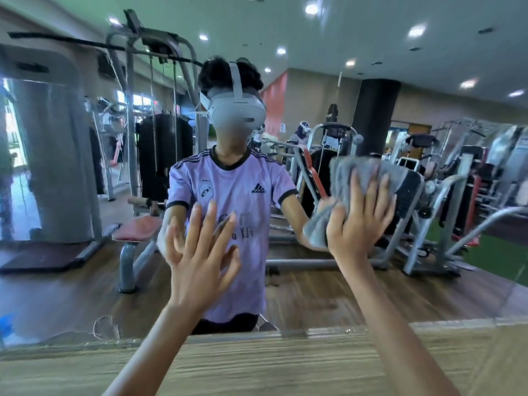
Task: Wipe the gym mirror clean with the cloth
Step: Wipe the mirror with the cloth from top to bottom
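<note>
The gym mirror fills the view from the floor edge upward and reflects me and the gym. My right hand presses a grey cloth flat against the glass at the right of centre, fingers spread straight over it. Part of the cloth bunches below my thumb. My left hand rests flat on the glass at centre, fingers spread, holding nothing. The right hand and cloth look motion-blurred.
A wooden floor strip runs along the mirror's bottom edge. The glass shows reflected weight machines, a bench and a dark pillar. Water marks sit low on the mirror at left.
</note>
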{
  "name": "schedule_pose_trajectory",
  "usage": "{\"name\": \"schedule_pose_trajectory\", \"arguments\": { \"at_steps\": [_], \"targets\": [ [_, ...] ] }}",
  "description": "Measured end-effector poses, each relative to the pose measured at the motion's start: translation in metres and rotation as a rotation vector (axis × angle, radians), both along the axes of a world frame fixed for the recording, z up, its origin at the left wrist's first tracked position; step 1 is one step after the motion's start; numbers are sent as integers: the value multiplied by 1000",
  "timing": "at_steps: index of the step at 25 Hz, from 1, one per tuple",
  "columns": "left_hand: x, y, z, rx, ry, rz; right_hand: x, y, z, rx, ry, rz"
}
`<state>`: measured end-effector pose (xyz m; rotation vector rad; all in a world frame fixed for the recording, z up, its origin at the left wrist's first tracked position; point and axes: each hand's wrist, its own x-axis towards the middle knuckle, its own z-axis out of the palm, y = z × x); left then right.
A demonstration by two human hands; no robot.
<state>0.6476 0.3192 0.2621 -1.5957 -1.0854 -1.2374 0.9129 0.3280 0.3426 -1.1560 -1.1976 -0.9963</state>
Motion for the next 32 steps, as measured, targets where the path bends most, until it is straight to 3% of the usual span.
{"name": "schedule_pose_trajectory", "arguments": {
  "at_steps": [1, 2, 3, 6, 7, 8, 10, 11, 13, 14, 18, 20, 24, 26, 27, 31, 32],
  "targets": [
    [0, 1, 23, 14, 5, -2, -19, 0, 27, 24, 137, 25],
    [2, 4, 49, 36, 11, 1, -37, 0, 44, 32, 157, 49],
    [4, 6, 73, 50, 18, 6, -50, 0, 47, 10, 52, 67],
    [7, 10, 133, 82, 66, 33, -30, -8, 19, -47, -539, 43],
    [7, 12, 149, 96, 88, 41, -8, -7, 26, -70, -614, 15],
    [5, 13, 164, 100, 113, 45, 12, -3, 43, -72, -593, -18],
    [3, 18, 207, 143, 153, 53, 31, 6, 115, -3, -342, -55],
    [5, 21, 231, 169, 167, 57, 31, 10, 159, 35, -177, -51],
    [6, 25, 278, 192, 201, 64, 4, 6, 223, 82, -35, -24],
    [6, 28, 305, 217, 209, 79, -6, 7, 241, 114, -89, -23],
    [-12, 29, 375, 254, 300, 180, 15, 6, 235, 36, -627, -100],
    [-20, 22, 411, 231, 349, 197, 39, 3, 283, 28, -546, -99],
    [-29, 23, 456, 201, 384, 166, 13, -1, 415, -38, -94, -31],
    [-31, 25, 456, 230, 359, 136, -24, -1, 444, -46, -59, 3],
    [-30, 27, 454, 228, 351, 128, -38, -2, 443, -37, -142, 4],
    [-34, 24, 457, 215, 296, 84, -12, 4, 402, 1, -867, -33],
    [-39, 21, 461, 219, 319, 86, 7, 2, 408, 14, -907, -56]
  ]
}}
